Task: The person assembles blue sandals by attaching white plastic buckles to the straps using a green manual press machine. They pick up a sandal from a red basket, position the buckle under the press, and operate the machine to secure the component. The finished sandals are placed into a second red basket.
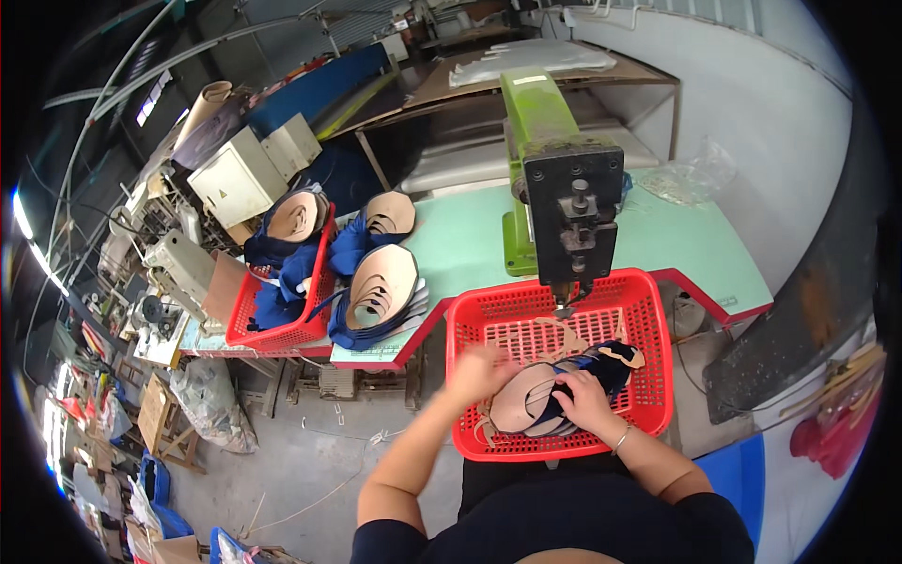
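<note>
Head view had me looking straight down at the red plastic mesh basket [648, 310] sitting in front of me, right under the black head of the green metal press machine [550, 179]. My left hand [477, 373] was down at the near left of the basket, blurred, so I cannot tell whether its fingers were apart or closed; it touched the edge of the tan leather-coloured shoe upper pieces [522, 404]. My right hand [587, 399] lay on top of that same stack, fingers curled and pressed down on the tan pieces, with a thin bracelet at the wrist. Just beyond my right fingers a navy blue fabric shoe upper [606, 365] lay in the basket, touching the stack.

Off to my left, on the pale green counter [470, 240], more stacked tan-and-navy uppers [381, 287] sat in a pile beside a second red plastic basket [282, 334] loaded with the same kind of pieces. Behind that basket stood a cream metal box [235, 179].
</note>
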The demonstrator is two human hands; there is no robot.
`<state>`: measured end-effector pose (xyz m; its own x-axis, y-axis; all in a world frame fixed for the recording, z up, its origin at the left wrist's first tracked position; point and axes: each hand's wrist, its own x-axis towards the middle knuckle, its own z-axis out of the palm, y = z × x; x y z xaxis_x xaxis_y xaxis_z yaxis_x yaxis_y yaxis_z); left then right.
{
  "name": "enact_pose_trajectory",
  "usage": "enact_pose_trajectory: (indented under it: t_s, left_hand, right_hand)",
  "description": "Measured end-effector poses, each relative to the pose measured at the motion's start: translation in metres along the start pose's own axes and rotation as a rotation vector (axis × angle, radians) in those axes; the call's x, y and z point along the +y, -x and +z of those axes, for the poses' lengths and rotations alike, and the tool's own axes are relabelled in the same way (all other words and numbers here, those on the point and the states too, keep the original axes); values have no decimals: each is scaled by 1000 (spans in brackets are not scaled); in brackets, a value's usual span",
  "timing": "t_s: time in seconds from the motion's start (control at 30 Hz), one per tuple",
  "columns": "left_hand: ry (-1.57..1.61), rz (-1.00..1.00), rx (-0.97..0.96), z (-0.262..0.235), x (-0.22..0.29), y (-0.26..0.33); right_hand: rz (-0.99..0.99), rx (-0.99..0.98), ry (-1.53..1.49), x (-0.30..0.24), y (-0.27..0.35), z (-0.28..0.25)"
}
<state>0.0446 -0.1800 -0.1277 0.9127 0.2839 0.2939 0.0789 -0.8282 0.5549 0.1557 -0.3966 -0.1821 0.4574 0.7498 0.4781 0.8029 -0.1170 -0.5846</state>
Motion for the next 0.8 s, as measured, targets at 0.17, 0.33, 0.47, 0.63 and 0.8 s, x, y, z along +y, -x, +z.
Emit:
enact_pose_trajectory:
  t_s: [0.17,0.33,0.47,0.63,0.8]
  left_hand:
    - [242,-67,-422,127,-13,38]
    - [238,-88,-105,79,9,42]
    - [236,253,-95,48,28,53]
    - [1266,-303,-33,55,54,60]
    - [1423,-452,102,64,57,54]
  right_hand:
    - [-69,-121,176,2,5,-7]
    - [160,-18,39,6,10,-13]
    - [628,-271,-1126,10,-18,-28]
    - [490,-344,-1100,-18,-27,-28]
    - [672,-248,-1594,-19,-24,-31]
